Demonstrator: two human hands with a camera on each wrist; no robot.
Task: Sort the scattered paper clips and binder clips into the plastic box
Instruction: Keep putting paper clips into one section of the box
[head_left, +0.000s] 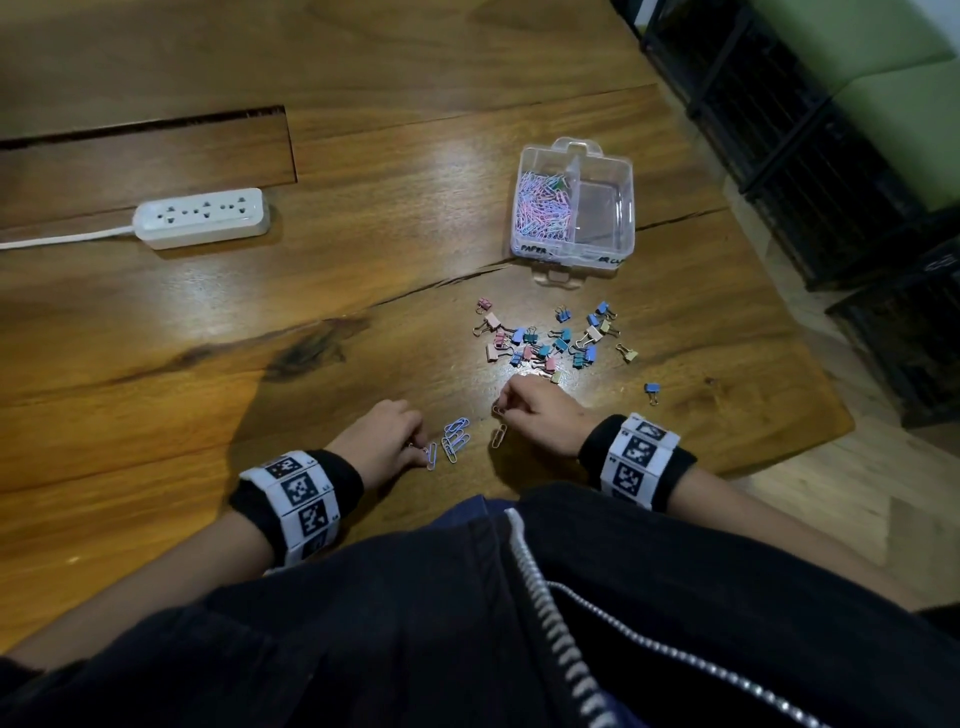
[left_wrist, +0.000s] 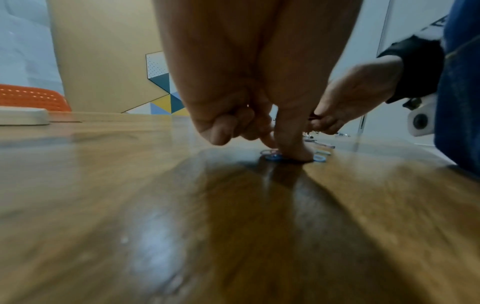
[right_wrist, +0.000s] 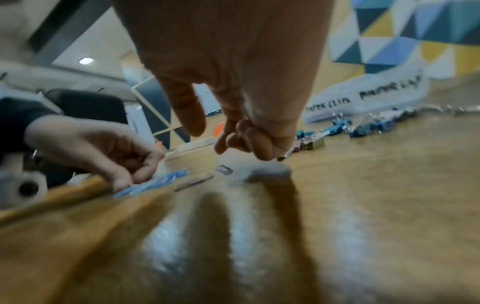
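Note:
A clear two-compartment plastic box (head_left: 629, 208) stands on the wooden table; its left half is full of pastel paper clips (head_left: 540, 208), its right half looks bare. In front of it lies a pile of binder clips (head_left: 550, 343). Near me, my left hand (head_left: 423, 453) pinches a blue paper clip (left_wrist: 272, 158) flat on the table with thumb and forefinger, beside several more blue ones (head_left: 456, 437). My right hand (head_left: 503, 408) hovers with curled fingers over a clip (right_wrist: 224, 169); the left wrist view shows something thin and dark pinched in its fingers (left_wrist: 322, 120). Another clip (head_left: 500, 435) lies just below.
A white power strip (head_left: 202, 218) with its cable sits at the left. One blue binder clip (head_left: 651, 388) lies apart on the right, near the table's edge. Black crates (head_left: 810, 156) stand beyond that edge. My dark jacket fills the bottom of the head view.

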